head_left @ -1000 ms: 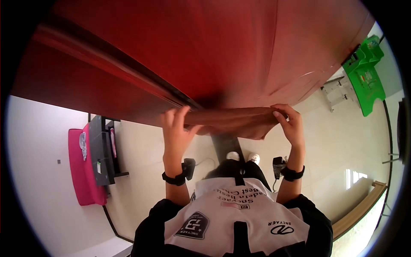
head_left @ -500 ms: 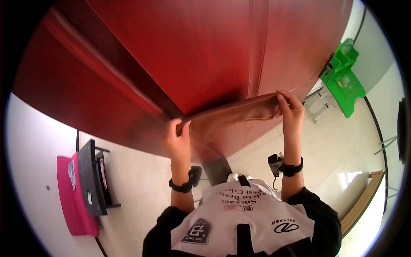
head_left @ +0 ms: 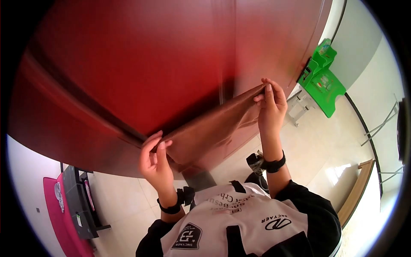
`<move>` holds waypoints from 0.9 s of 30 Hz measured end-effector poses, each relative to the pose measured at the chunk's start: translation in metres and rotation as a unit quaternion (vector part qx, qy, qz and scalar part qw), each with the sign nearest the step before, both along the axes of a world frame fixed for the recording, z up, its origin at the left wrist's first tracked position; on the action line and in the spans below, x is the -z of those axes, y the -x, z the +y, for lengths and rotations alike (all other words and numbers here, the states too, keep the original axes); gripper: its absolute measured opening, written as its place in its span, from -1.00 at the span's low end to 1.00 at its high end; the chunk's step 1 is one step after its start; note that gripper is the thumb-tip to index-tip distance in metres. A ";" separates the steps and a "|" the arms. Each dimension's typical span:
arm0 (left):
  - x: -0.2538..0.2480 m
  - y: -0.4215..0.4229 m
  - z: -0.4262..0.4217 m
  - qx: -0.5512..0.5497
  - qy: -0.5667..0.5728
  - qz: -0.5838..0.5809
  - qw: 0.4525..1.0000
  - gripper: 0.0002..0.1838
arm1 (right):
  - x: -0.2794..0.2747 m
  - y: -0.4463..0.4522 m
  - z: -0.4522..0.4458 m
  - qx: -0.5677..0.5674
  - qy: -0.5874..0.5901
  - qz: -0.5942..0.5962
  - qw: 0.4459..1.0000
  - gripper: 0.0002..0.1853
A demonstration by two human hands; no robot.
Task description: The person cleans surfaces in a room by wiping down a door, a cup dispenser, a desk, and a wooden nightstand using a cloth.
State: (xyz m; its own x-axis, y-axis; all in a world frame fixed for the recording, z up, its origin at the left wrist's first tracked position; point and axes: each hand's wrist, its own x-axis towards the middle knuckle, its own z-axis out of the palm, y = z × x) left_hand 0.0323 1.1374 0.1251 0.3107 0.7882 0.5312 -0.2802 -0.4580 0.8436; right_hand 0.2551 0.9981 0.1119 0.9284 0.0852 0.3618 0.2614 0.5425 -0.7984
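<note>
A thin brown cloth is stretched slantwise between my two hands, its right end higher in the view than its left. My left hand pinches the left corner between thumb and fingers. At the other corner, my right hand grips the edge with thumb and fingertips. The cloth hangs down loosely from its taut upper edge, with folds toward the right. Beyond it lies a large, glossy red wooden surface, which looks like a table, with dark grooves and the cloth's shadow on it.
A green desk with a shelf stands at the right. At the lower left are a dark low table and a pink seat. A wood-edged piece is at the lower right, above pale floor tiles.
The cloth has become more slanted and hangs more spread out. My left hand has moved down and left in the view; my right hand has shifted left and slightly up. The whole view has shifted.
</note>
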 end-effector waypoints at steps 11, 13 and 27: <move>0.034 -0.206 -0.100 -0.146 -0.216 -0.061 0.964 -0.85 | 0.041 -0.184 -0.114 -0.027 -0.040 0.009 0.999 -0.80; 0.033 -0.259 -0.134 -0.131 -0.278 -0.011 0.952 -0.88 | 0.051 -0.231 -0.161 -0.004 -0.048 0.028 0.998 -0.80; 0.009 -0.526 -0.329 0.289 -0.071 0.066 0.952 -0.87 | 0.054 -0.359 -0.454 0.228 0.020 0.039 0.973 -0.80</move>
